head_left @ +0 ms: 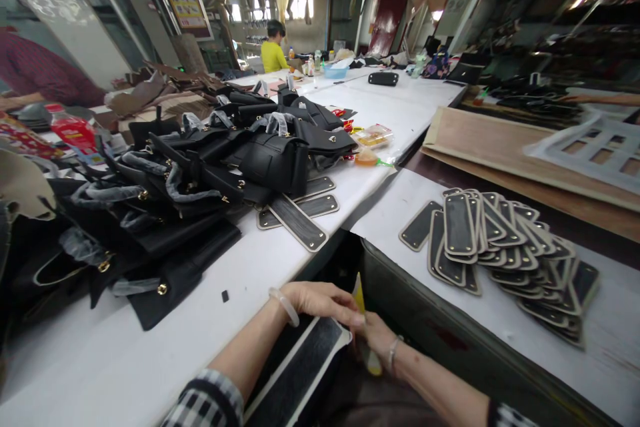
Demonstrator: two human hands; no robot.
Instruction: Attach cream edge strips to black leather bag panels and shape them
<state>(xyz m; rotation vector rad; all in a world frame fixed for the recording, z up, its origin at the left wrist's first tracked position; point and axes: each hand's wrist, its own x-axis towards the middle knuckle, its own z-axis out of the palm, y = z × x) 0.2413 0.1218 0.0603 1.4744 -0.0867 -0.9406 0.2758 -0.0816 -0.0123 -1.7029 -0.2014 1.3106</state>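
Note:
In front of my lap, my left hand [327, 301] bends over the far end of a long black panel [300, 373] with a pale border. Its fingers press together close to my right hand [377, 335]; what they pinch is hidden. My right hand is closed around a thin yellow tool [359, 293] with a pointed upper tip, whose rounded lower end shows beneath the hand. The panel slants from the bottom of the view up toward both hands.
Black handbags [215, 167] with wrapped handles crowd the white table [200, 347] on the left. Several pale-edged black panels [520, 247] are piled at right. A wooden board [500, 153] and a white plastic crate [595, 150] lie behind. A person in yellow [273, 57] sits farther off.

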